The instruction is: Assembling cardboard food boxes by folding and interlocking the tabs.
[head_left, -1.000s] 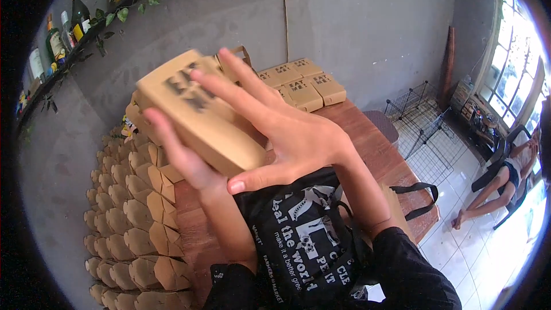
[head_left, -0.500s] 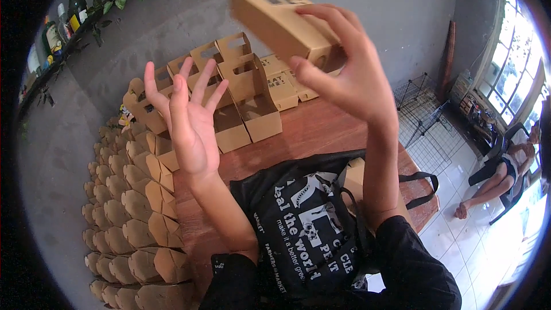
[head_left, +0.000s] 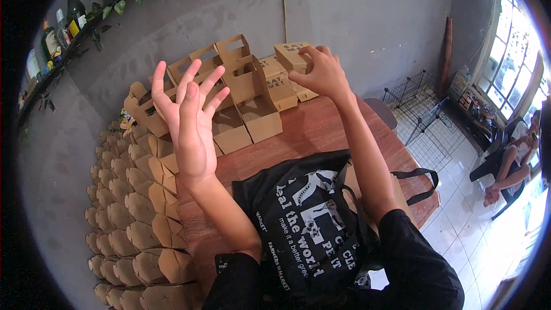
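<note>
While the right hand point(head_left: 324, 74) reaches over the far side of the wooden table point(head_left: 313, 129), I record it pinching a lidded kraft takeaway box point(head_left: 290, 53) at its right end, thumb low along the near side and fingers bent over the top. That box lies at the back of the table, above a group of closed kraft boxes point(head_left: 281, 95) of the same pattern; from my remote view I cannot tell whether its weight is fully on them. I find the left hand point(head_left: 193, 129) empty, fingers spread and raised, in front of a cluster of open kraft carriers with handle cut-outs point(head_left: 265, 123). Nested kraft cartons point(head_left: 138, 178) line the left side, and a black tote bag point(head_left: 304, 224) lies under and between the forearms. I note the following hazards, in my judgement. Released off-centre, the upper box could tip or slide, since its footing cannot be confirmed. Should the thumb be caught beneath its lower edge, withdrawal could drag it, or push the boxes below out of line. A careless sweep of the spread left fingers could hook a carrier's handle panel and upset the cluster. Lastly, the bag's loose strap point(head_left: 427, 173) could snag the right sleeve if that arm drops low.
</note>
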A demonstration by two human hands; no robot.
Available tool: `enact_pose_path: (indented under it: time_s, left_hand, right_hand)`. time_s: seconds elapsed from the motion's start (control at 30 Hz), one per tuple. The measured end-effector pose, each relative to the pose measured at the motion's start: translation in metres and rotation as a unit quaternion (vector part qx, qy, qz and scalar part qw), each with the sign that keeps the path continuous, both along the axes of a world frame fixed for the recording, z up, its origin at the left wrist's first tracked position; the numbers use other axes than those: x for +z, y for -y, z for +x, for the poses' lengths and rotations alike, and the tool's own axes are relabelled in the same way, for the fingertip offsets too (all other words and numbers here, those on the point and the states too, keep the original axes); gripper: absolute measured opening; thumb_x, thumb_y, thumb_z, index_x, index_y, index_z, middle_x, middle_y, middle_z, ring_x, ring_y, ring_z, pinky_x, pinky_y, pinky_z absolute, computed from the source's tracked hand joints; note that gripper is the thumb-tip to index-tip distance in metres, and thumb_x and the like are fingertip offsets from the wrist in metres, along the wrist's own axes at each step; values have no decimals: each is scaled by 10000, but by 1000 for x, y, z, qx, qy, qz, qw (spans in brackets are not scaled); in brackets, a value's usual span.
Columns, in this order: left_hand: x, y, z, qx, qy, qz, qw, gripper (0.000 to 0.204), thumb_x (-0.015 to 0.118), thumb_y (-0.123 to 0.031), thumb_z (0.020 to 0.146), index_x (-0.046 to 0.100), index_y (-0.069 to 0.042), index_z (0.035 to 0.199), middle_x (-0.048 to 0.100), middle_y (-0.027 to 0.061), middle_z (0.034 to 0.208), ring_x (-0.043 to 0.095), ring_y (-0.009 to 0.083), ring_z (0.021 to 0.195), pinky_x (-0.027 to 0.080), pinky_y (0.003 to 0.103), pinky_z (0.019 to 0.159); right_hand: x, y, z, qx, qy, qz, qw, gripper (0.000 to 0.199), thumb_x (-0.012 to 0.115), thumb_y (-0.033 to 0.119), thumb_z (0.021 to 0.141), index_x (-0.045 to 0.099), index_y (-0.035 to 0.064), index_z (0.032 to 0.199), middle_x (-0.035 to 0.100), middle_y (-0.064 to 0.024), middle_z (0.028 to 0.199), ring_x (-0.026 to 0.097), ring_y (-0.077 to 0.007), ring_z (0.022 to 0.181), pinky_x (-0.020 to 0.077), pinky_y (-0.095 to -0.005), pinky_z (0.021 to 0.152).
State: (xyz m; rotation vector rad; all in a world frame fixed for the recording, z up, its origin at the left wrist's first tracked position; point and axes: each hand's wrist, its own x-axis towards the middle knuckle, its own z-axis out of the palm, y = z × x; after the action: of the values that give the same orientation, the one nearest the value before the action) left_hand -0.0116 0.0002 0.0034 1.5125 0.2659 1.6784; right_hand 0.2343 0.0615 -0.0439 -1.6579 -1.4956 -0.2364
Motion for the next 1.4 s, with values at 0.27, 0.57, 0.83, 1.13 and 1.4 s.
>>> enact_pose_path:
  time_s: [0.27,0.57,0.83,1.13,1.4]
  left_hand:
    - [2,4,-5,11,2,27,1000,649,479,-255,928,90,-129,1432,342,249,1371,496,351,1164,404,445,938]
    - [4,10,-10,31,13,72,997,696,489,-261,890,100,-71,1434,344,279,1354,511,363,1129,428,434,907]
    - [-4,-2,-16,80,-64,132,986,646,413,-374,936,144,-57,1431,325,289,1376,488,364,1156,403,431,925]
    - [0,-1,-21,103,-45,137,984,663,418,-395,938,144,-42,1429,304,308,1384,469,389,1175,402,443,922]
    - [-2,-2,-19,126,-57,137,981,665,425,-386,935,147,-32,1425,312,312,1376,478,386,1164,412,445,913]
  right_hand:
    - [-35,-104,26,-4,-133,-37,990,767,719,457,646,466,63,1253,446,-215,1211,460,-446,1094,404,-545,901]
    - [-100,-199,2,-72,4,-40,997,786,782,383,652,407,88,1278,362,-248,1266,342,-475,1192,340,-570,966]
    - [-112,-239,14,49,-61,-139,987,745,812,408,624,491,138,1239,272,-244,1394,299,-436,1256,306,-581,995]
    - [-126,-317,20,131,83,-112,982,536,723,216,674,543,144,1173,559,-134,1175,425,-401,1159,391,-451,952]
    - [-127,-314,-6,149,2,-72,986,453,680,136,677,577,120,1119,632,-140,1055,495,-386,1075,422,-421,927]
